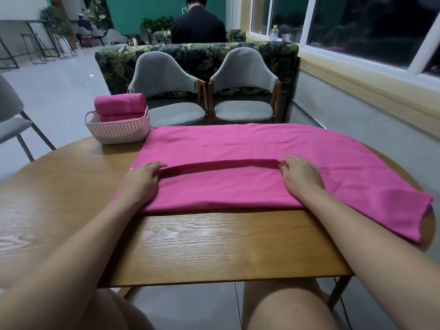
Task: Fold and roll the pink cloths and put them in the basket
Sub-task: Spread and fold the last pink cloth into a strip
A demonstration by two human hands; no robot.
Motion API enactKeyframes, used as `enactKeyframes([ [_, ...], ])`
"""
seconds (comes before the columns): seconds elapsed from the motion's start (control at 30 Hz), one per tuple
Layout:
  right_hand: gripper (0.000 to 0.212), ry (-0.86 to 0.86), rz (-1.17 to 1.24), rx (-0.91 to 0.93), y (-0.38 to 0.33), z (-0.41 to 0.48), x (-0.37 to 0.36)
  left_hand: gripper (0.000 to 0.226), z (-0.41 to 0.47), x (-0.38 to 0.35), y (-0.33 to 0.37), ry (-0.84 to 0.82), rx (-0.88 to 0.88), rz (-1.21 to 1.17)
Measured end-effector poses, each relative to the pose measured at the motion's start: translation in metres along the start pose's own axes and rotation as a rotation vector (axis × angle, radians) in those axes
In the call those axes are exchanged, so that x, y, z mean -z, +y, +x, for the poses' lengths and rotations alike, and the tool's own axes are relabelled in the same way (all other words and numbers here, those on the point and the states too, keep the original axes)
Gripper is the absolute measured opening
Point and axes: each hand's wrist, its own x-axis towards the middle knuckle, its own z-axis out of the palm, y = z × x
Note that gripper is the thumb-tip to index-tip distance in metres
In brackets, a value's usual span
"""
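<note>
A large pink cloth (238, 148) lies spread over the wooden table (202, 246), its right end hanging off the edge. A near portion is folded forward, forming a raised edge across the middle. My left hand (140, 179) pinches the left end of that folded edge. My right hand (301, 175) pinches the right end. A pale pink perforated basket (119, 132) stands at the table's far left. A rolled pink cloth (120, 104) lies on top in it, with more pink cloth under it.
Two grey chairs (166, 91) stand tucked at the table's far side, with a leaf-patterned sofa behind them. Another grey chair (12, 115) is at the left. A wall with windows runs along the right. A person sits far back, facing away.
</note>
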Motion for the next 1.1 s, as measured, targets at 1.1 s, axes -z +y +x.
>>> enactKeyframes([
  [1.1, 0.011, 0.178, 0.351, 0.144, 0.012, -0.173, 0.095, 0.033, -0.171, 0.082, 0.027, 0.076, 0.01, -0.355],
])
